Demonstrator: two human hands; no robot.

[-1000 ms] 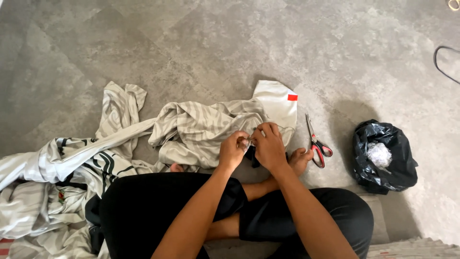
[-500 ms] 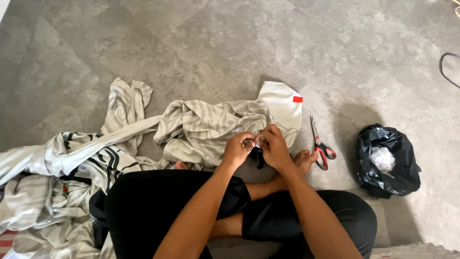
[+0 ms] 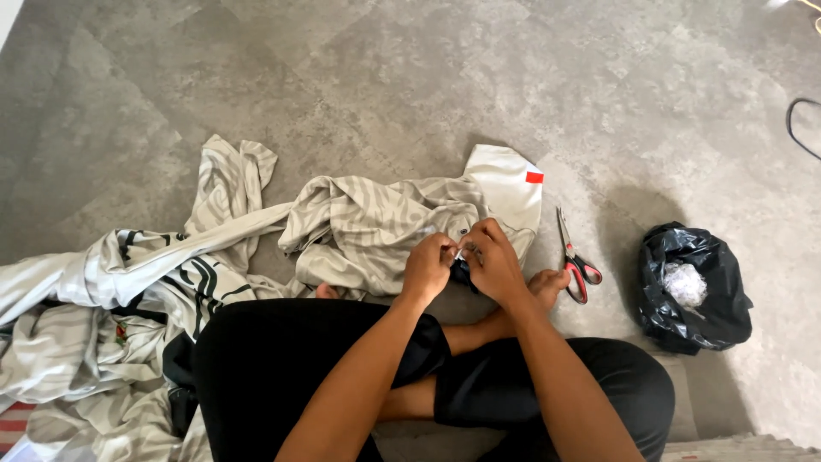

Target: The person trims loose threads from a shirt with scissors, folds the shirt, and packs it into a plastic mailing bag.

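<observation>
Here, just below the middle of the frame, the left hand (image 3: 428, 267) and the right hand (image 3: 494, 261) meet over a striped garment (image 3: 376, 227) — a pale grey-beige cloth with soft lighter stripes, crumpled into folds on the grey floor (image 3: 410, 77). Both sets of fingers are pinched narrow on a small spot of the cloth's edge between them; what exactly sits in the pinch is too small to tell. At its upper right end the garment turns to a plain white panel (image 3: 506, 184) bearing a small red tag (image 3: 534, 177). Toward the left of the frame lies a heap of more striped cloth (image 3: 111, 282), some of it with dark bands, trailing down to the lower left corner. Right of the hands, red-handled scissors (image 3: 575, 257) lie on the floor just beside a bare foot (image 3: 540, 287) — and farther right stands a black plastic bag (image 3: 694, 287) with something white crumpled inside. The person sits cross-legged in black trousers (image 3: 282, 368).
</observation>
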